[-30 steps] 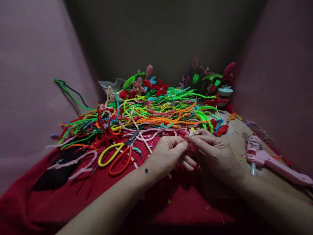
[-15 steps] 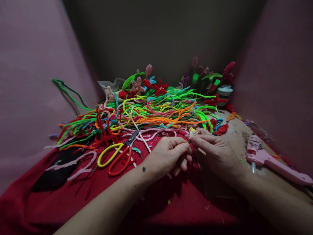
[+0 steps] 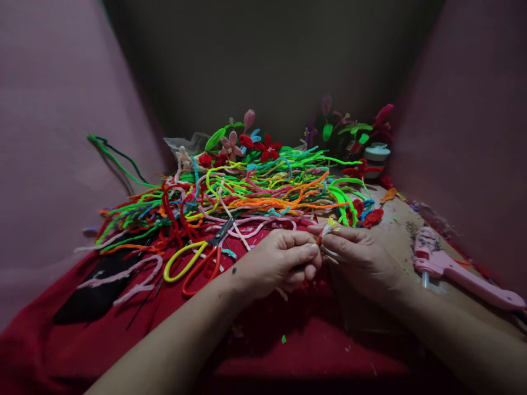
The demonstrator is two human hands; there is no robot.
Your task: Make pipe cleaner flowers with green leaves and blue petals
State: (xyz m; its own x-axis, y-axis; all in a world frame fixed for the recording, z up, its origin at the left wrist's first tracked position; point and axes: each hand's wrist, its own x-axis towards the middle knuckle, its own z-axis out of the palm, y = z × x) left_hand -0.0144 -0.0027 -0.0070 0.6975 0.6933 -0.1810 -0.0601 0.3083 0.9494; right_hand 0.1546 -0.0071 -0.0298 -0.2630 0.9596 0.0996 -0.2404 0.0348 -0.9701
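Note:
A small bunch of artificial flower stamens (image 3: 330,225), pale with yellow tips, points up between my two hands. Its lower end has a red band or strand (image 3: 319,240) around it. My right hand (image 3: 366,258) grips the bunch between thumb and fingers from the right. Closed beside it, my left hand (image 3: 284,263) pinches at the red base, where the fingertips hide what they hold. A thin pale strand (image 3: 330,253) runs under the right thumb. Left of the hands lie scissors (image 3: 206,252) with one yellow and one red handle.
A heap of coloured pipe cleaners (image 3: 263,186) spreads behind the hands. Fuzzy flowers (image 3: 269,147) stand beyond it. At right, a pink glue gun (image 3: 461,274) rests on a brown board (image 3: 399,230). A black flat object (image 3: 90,296) lies on the red cloth (image 3: 164,351) at left.
The stamen bunch has shifted slightly right and tilted rightward, and its red base now shows. My left fingers have curled in closer, and the right hand has turned a little.

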